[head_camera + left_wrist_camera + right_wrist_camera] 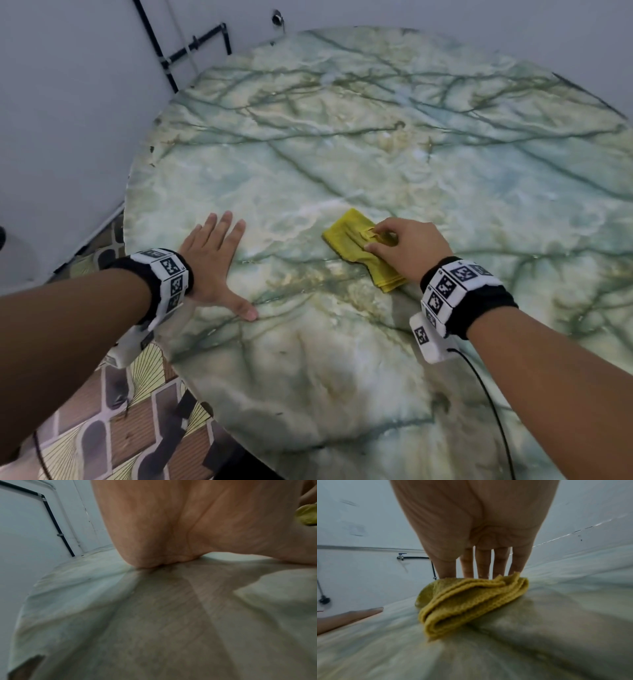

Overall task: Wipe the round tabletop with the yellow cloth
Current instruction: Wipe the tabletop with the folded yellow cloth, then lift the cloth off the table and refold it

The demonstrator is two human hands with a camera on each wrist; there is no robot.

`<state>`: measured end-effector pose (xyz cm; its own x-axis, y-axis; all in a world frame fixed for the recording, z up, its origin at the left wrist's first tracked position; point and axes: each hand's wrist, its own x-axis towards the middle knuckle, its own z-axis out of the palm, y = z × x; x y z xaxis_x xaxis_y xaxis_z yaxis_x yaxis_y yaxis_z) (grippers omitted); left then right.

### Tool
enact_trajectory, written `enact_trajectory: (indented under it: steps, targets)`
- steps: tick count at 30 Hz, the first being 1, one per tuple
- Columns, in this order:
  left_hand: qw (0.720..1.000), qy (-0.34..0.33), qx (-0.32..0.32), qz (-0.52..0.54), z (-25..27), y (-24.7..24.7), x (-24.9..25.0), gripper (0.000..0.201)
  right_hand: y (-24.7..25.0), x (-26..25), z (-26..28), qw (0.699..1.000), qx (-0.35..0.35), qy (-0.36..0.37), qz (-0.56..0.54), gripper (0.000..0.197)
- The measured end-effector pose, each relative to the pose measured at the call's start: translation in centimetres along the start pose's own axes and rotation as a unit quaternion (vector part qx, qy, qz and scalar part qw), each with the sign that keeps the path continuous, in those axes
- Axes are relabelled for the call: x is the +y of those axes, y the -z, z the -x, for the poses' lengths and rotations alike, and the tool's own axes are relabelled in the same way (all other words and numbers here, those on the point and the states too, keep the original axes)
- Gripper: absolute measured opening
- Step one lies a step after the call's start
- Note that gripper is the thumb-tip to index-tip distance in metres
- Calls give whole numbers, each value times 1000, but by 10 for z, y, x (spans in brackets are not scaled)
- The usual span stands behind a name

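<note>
The round tabletop (376,154) is green-veined marble and fills most of the head view. On its near middle lies the yellow cloth (346,236), folded into several layers. My right hand (373,237) sits on the cloth's far end, fingers curled down and thumb beside them, pinching a raised fold. The right wrist view shows those fingertips (482,572) pressed into the bunched cloth (471,601). To the left of the cloth my left hand (222,260) lies flat on the marble, fingers spread, holding nothing. Its palm (188,520) fills the left wrist view, with the cloth (307,516) at the right edge.
White walls stand close behind and left of the table, with a black pipe (157,44) and a tap (400,555). The table's left rim (128,192) drops to a patterned floor (137,411). A black cable (489,404) hangs from my right wrist.
</note>
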<state>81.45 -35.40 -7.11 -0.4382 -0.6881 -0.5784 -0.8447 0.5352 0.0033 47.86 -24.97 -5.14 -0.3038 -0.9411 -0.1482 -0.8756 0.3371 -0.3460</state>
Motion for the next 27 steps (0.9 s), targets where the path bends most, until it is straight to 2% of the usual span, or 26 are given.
enact_trajectory:
  steps: [5, 9, 12, 14, 18, 21, 24, 27]
  targets:
    - [1000, 5, 0, -5, 0, 0, 1, 178, 3, -1, -2, 998, 13, -50, -21, 51]
    - [1000, 10, -4, -9, -1, 0, 2, 177, -7, -9, -8, 998, -25, -57, 10, 61]
    - [1000, 9, -2, -6, -1, 0, 2, 178, -9, -14, -12, 996, -52, -74, -6, 64]
    - [1000, 8, -1, -4, -1, 0, 1, 178, -6, -18, -15, 994, -78, -79, -12, 60]
    - [1000, 3, 5, -7, -2, -1, 0, 177, -7, -24, -20, 995, -79, -59, 31, 48]
    - [1000, 2, 7, -1, -1, -2, 0, 177, -12, -25, -18, 994, -105, -28, -17, 33]
    - [1000, 3, 6, -7, -1, -1, 0, 178, -11, -25, -9, 996, -61, -14, -69, 27]
    - [1000, 5, -2, -11, 2, 1, 2, 177, -9, -23, 2, 992, -13, -34, -123, 25]
